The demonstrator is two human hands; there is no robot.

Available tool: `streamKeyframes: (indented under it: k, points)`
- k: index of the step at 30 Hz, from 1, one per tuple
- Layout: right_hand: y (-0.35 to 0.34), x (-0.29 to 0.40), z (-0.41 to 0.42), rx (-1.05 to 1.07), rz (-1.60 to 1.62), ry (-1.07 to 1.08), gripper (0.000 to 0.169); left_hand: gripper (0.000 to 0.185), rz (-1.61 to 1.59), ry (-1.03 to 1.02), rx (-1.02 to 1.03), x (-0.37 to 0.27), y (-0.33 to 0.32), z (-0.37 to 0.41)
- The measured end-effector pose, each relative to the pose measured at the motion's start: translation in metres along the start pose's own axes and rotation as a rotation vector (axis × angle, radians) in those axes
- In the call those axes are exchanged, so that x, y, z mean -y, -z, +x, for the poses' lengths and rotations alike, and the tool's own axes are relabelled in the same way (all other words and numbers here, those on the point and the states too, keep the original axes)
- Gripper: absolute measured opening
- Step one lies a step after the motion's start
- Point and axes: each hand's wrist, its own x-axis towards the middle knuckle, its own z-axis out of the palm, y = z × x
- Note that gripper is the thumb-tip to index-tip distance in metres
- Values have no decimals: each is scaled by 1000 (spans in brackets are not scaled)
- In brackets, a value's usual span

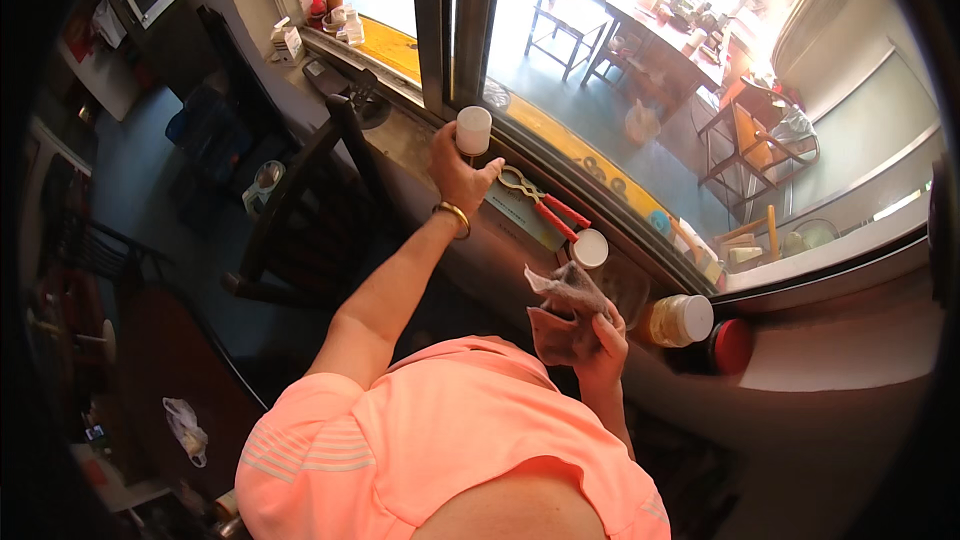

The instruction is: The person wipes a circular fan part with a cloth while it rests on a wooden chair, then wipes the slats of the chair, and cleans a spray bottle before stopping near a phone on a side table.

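Note:
My left hand, with a gold bangle on the wrist, is around a small container with a white cap at the window ledge. Its fingers are on the container's left side, partly hidden, and the thumb points right. In my right hand is a crumpled, greyish-brown cloth, held in front of the ledge. Between the hands, metal tongs with red handles lie across a pale flat box bearing writing. Beside the handle ends stands a jar with a white lid.
Further right on the ledge are a white-lidded jar of yellowish contents and a red-lidded jar. A window frame borders the ledge. A dark wooden chair stands left of my arm, near a dark table with a plastic bag.

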Motion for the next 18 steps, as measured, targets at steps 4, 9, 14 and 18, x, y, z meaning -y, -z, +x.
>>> streamKeyframes:
  k: [4, 9, 14, 18]
  points:
    - [-29, 8, 25, 165, -126, 43, 35, 63, -140, 99, 257, 29, 5, 9]
    - [-86, 16, 82, 330, -879, 568, 29, 56, -1, -205, 292, -11, 51, -7]
    - [-129, -26, 117, 752, -1314, 813, 23, 25, -61, -249, 355, -49, 108, -25]
    - [-138, -53, 113, 927, -1154, 603, 15, 25, -72, -249, 351, -68, 163, -21]
